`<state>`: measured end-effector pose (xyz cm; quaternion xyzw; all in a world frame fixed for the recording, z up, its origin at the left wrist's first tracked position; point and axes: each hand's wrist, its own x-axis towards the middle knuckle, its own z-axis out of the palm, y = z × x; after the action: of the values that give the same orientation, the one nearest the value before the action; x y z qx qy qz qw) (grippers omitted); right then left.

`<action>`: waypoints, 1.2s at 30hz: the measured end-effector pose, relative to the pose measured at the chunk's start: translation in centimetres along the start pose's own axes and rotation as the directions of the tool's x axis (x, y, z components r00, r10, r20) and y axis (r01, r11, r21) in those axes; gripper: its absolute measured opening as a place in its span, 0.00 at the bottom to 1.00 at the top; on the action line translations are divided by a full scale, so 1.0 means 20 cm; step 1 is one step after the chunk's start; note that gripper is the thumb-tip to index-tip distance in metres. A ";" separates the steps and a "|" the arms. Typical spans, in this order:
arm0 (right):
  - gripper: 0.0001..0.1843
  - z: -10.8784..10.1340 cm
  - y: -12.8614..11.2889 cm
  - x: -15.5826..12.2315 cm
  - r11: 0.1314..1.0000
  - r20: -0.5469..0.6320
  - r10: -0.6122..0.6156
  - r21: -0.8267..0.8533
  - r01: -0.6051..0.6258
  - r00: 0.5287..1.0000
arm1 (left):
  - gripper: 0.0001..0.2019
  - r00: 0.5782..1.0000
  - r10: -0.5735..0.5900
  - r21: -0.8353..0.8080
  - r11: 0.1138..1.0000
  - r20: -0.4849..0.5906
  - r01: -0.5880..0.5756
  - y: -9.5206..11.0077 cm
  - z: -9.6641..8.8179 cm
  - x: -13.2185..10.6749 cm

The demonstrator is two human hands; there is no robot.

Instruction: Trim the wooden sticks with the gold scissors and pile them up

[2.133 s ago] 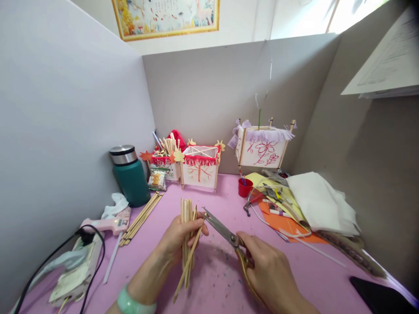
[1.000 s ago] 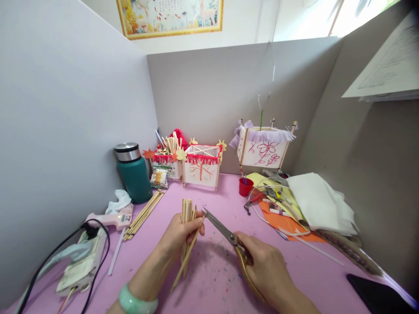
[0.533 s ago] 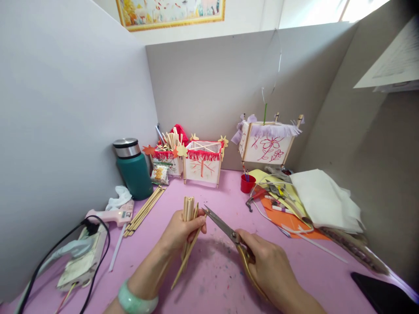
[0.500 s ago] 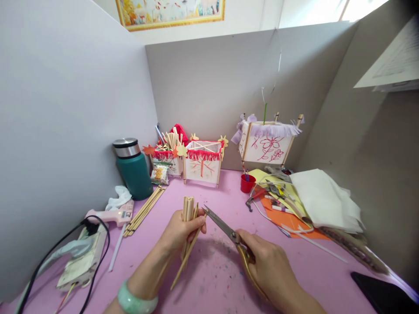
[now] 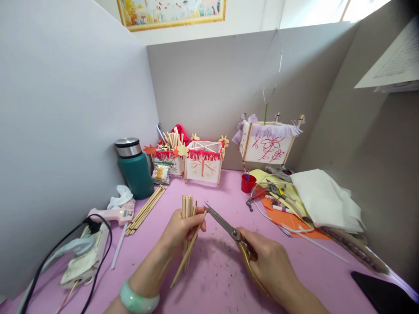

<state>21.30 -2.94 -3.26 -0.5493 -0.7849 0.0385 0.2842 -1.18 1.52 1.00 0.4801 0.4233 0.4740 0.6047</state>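
My left hand (image 5: 178,233) is closed around a bundle of wooden sticks (image 5: 187,208), held upright over the pink table (image 5: 216,283). One longer stick (image 5: 183,265) slants down and left out of the bundle. My right hand (image 5: 270,266) grips gold-handled scissors (image 5: 225,227). The scissor blades point up and left, and their tip touches the slanted stick beside my left fingers. A pale green bangle (image 5: 139,297) sits on my left wrist.
Paper lanterns (image 5: 203,162) (image 5: 266,144) stand at the back wall by a green flask (image 5: 132,168). A pink glue gun (image 5: 113,214), loose sticks (image 5: 145,209) and a cabled power strip (image 5: 83,259) lie left. Paper sheets, pliers and a red cup (image 5: 247,183) are right.
Both hands hold nearly the same pose. The bundle has come slightly lower in my left hand and the scissor tip stays against the slanted stick. The view has shifted a little.
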 end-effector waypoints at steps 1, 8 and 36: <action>0.15 0.00 0.00 0.00 1.000 -0.009 -0.008 -0.016 0.008 1.000 | 0.13 1.000 -0.002 0.008 1.000 -0.011 0.002 0.00 0.00 0.00; 0.21 0.01 0.01 0.00 0.989 -0.078 -0.050 -0.141 0.039 0.996 | 0.10 0.999 0.029 0.152 0.988 0.013 -0.031 0.01 0.02 0.00; 0.11 -0.01 -0.02 0.00 0.999 0.022 0.040 -0.031 -0.039 0.999 | 0.16 0.999 -0.022 0.124 0.992 0.045 0.017 0.04 -0.01 -0.03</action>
<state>21.01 -3.16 -2.95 -0.5684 -0.7777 0.0382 0.2659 -1.54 1.05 1.71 0.5232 0.4425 0.4298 0.5880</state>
